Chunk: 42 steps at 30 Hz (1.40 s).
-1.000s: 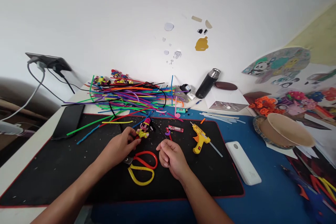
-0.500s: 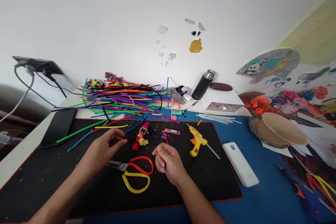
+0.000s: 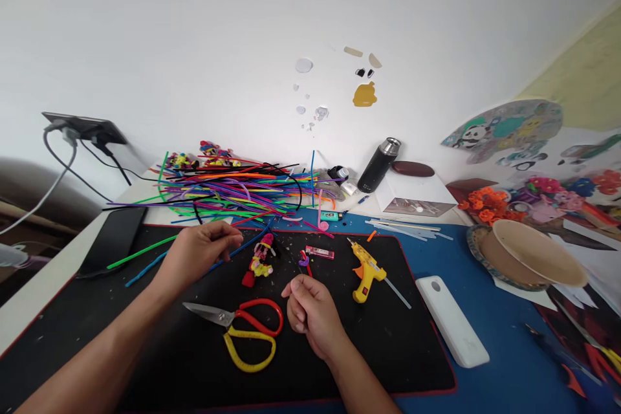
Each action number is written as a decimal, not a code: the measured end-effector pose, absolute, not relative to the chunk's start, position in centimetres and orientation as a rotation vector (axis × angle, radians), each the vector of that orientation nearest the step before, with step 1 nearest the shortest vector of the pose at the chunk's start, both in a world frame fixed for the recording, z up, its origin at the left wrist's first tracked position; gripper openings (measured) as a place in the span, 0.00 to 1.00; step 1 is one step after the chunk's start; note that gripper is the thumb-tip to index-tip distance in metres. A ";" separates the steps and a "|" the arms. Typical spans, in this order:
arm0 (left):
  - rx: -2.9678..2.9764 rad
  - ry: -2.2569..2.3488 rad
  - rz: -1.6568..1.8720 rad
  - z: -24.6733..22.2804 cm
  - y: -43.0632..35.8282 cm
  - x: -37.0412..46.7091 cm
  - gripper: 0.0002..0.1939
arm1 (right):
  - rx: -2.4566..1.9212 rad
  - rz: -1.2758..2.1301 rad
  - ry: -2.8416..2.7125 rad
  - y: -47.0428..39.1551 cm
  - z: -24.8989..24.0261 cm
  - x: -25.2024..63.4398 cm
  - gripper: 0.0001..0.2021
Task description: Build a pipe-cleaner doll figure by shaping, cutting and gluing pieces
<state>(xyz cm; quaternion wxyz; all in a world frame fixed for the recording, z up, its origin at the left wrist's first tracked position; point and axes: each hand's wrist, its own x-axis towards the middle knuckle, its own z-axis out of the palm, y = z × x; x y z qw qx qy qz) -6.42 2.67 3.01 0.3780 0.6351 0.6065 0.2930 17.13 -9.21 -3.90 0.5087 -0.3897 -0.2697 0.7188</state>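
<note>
My left hand [image 3: 196, 252] hovers over the mat's back left, thumb and fingers drawn together in a pinch. Whatever it holds, if anything, is too small to make out. Beside it, colourful pipe cleaners [image 3: 233, 187] lie in a heap. My right hand [image 3: 310, 307] is closed near the middle of the mat, fingertips pressed together; I cannot make out anything in them. Between the hands lies a small pipe-cleaner figure [image 3: 261, 260] in red, pink and yellow. Scissors [image 3: 250, 326] with red and yellow handles rest below it. A purple and red twisted piece [image 3: 305, 260] lies just beyond my right hand.
A yellow glue gun [image 3: 367, 270] lies right of my right hand, near a pink lighter [image 3: 320, 252]. Farther right are a white power bank [image 3: 451, 320] and a bowl [image 3: 538, 252]. Along the back stand a black flask [image 3: 378, 165] and glue sticks [image 3: 407, 228]. A black phone [image 3: 112, 242] lies left.
My left hand has moved up and away from the scissors, uncovering their blades, and its fingers have drawn closer together. The yellow pipe cleaner beside it is now out of sight. The view shifts slightly.
</note>
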 end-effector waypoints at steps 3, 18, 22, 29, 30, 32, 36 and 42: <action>1.631 1.562 0.789 3.3 4.2 -6.6 0.20 | -0.941 1.731 -0.654 -9.2 -3.9 17.1 0.26; 1.994 1.856 0.760 3.9 10.4 -7.0 0.26 | -0.998 1.749 -0.660 -9.4 -3.6 16.9 0.28; 2.053 1.897 0.751 3.2 12.5 -7.0 0.30 | -1.028 1.751 -0.686 -9.4 -3.8 16.8 0.30; 2.344 1.710 0.765 2.0 16.3 -7.2 0.21 | -1.087 1.754 -0.780 -9.4 -3.5 16.5 0.33; 2.389 1.679 0.769 1.9 16.8 -7.0 0.23 | -1.095 1.756 -0.795 -9.4 -3.6 16.5 0.33; 2.468 1.607 0.759 1.7 17.5 -6.2 0.24 | -1.119 1.755 -0.822 -9.4 -3.7 16.4 0.34; 2.599 1.452 0.717 1.3 18.7 -4.0 0.22 | -1.163 1.746 -0.873 -9.5 -4.0 16.4 0.34; 2.684 1.340 0.701 1.6 19.6 -1.9 0.15 | -1.167 1.748 -0.854 -9.5 -4.0 16.4 0.34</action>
